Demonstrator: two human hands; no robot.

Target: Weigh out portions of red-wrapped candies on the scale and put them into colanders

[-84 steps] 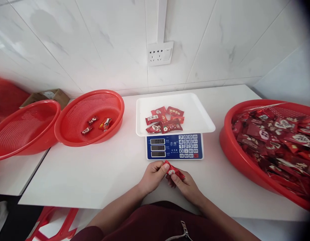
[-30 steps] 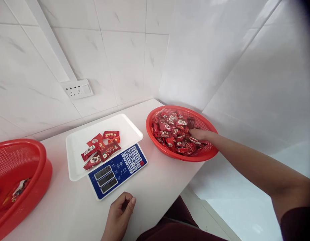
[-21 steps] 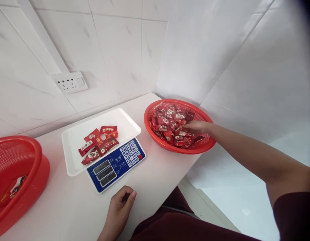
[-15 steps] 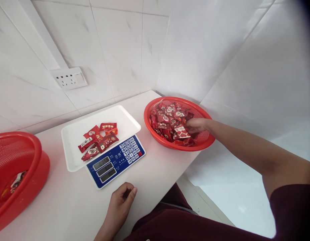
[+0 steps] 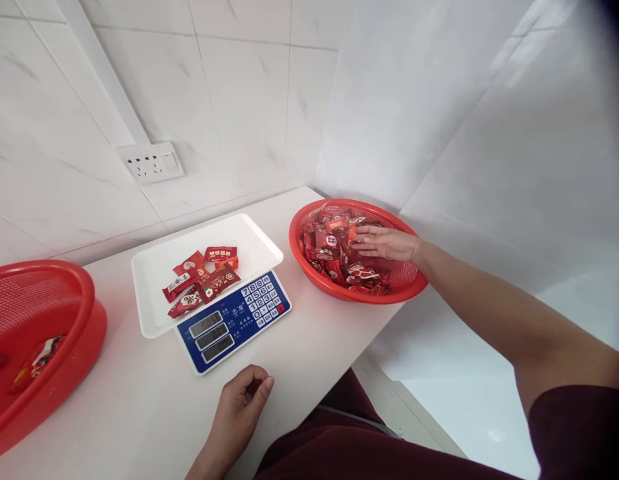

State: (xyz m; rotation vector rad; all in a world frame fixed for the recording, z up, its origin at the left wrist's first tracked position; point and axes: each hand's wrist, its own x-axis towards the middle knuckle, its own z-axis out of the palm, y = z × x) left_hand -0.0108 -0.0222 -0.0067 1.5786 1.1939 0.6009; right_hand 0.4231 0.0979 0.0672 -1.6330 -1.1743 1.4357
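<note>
Right edge of the surface [image 5: 309, 327] — my right hand [image 5: 385, 243] spreads, released, over candies [image 5: 333, 254] in the basket [image 5: 357, 297]; my left hand [image 5: 240, 408] loosely clenched.

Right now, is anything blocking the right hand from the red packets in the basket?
Nothing visible stands between the right hand and the red packets: it is inside the basket, over the pile. Whether it touches any is unclear.

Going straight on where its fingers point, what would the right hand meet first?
Probably the wrapped candies heaped in the red basket; whether the right hand touches them now is hard to tell.
</note>
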